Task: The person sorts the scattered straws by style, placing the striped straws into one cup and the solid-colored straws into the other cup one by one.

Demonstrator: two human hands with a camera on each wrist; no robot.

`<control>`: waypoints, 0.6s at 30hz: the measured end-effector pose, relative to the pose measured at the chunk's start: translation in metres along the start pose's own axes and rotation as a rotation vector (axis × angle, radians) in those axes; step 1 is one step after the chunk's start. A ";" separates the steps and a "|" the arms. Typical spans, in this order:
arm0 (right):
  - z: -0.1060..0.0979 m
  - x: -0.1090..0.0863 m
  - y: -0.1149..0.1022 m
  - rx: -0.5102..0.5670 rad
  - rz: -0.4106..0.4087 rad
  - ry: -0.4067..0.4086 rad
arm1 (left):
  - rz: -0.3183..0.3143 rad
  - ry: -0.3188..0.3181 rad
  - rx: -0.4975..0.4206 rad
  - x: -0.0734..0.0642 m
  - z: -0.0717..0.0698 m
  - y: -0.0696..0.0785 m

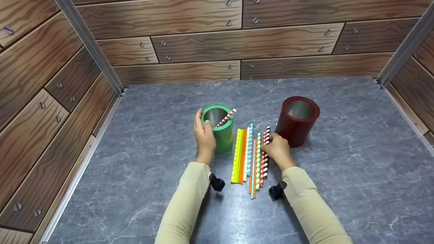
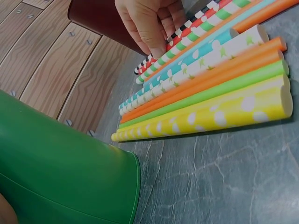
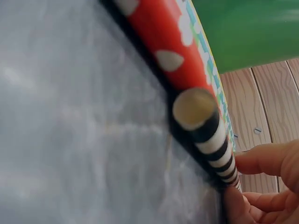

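Note:
My left hand (image 1: pixel 204 137) holds the green can (image 1: pixel 223 139) at its left side, thumb by the rim. A red-and-white striped paper straw (image 1: pixel 226 117) leans inside it and sticks out over the right edge. Beside the can lies a row of paper straws (image 1: pixel 240 156) in yellow, green, orange, white, blue, red and black. My right hand (image 1: pixel 277 149) is at the row's right end, where thumb and fingers pinch the black-and-white striped straw (image 3: pixel 217 149). The red straw with white spots (image 3: pixel 159 32) lies right against it; the thumb overlaps that one in the left wrist view.
A dark red can (image 1: pixel 295 130) stands upright just beyond my right hand, its mouth showing no straws. Grey marbled table surface (image 1: pixel 152 135) extends around the things. Wood-patterned walls (image 1: pixel 196 47) with metal corner posts (image 1: pixel 91 44) bound the back and sides.

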State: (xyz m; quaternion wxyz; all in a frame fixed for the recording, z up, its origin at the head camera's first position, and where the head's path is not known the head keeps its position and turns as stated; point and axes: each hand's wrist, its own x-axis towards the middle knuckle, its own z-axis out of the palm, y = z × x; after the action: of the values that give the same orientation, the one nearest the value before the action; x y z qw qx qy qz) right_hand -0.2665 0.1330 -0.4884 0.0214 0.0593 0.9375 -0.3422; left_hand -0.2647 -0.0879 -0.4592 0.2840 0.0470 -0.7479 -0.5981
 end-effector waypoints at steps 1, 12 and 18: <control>0.000 0.000 0.000 0.003 0.006 -0.002 | 0.002 0.002 0.000 0.000 0.000 0.000; 0.002 0.003 0.002 0.033 0.009 0.000 | 0.012 0.006 -0.014 0.000 0.000 0.000; 0.001 0.000 0.001 0.054 -0.010 0.034 | 0.042 -0.002 -0.021 -0.001 0.001 -0.002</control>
State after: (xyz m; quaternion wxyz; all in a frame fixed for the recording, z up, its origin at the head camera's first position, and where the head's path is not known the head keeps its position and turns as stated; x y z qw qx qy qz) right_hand -0.2665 0.1332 -0.4905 0.0022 0.0610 0.9284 -0.3666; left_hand -0.2650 -0.0876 -0.4611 0.2963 0.0280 -0.7427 -0.5998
